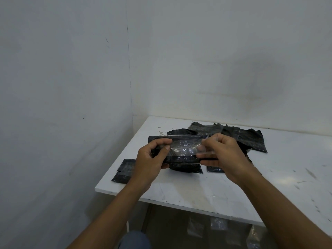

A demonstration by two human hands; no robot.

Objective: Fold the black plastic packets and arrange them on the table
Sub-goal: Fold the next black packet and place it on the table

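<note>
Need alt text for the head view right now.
Both hands, left hand and right hand, hold a black packet by its ends above a white table; more black packets lie piled behind, near the wall.

Your 2 forearms are bare, with no sleeves, watch or rings visible. Your left hand (150,159) and right hand (225,157) wear no gloves. Your blue denim-like trouser knee (134,239) shows at the bottom edge.
</note>
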